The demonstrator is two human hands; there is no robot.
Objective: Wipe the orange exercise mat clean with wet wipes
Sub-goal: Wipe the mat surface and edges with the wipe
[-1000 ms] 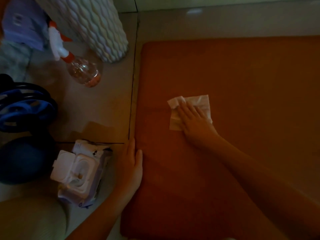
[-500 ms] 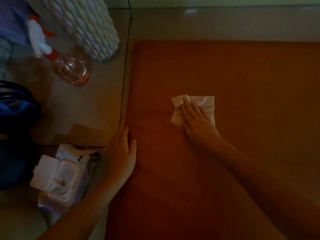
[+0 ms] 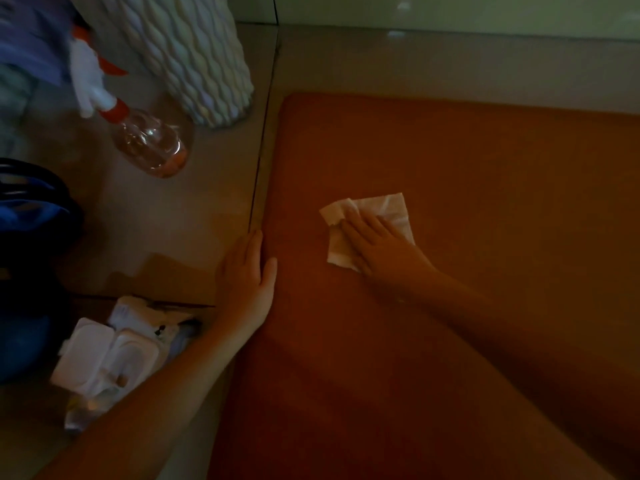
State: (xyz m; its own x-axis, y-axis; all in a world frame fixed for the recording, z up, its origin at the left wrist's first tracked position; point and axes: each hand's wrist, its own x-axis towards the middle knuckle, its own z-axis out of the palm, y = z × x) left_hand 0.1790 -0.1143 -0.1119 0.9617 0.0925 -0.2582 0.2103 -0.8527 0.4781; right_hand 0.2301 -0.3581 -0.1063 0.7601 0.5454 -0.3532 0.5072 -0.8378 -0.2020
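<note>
Pale tiled floor beneath everything. Spread flat on it, a thick orange rectangular exercise mat. Just off the mat's far left corner, a white wavy-ribbed vase. Near that, a clear spray bottle of pinkish liquid with a white trigger. Beside the mat's left edge, a white flip-lid pack of wet wipes, lid open. Left grip released, fingers straight, resting along the mat's left edge. Right grip likewise released, flat palm pressing a crumpled white wet wipe onto the mat, near its left edge.
</note>
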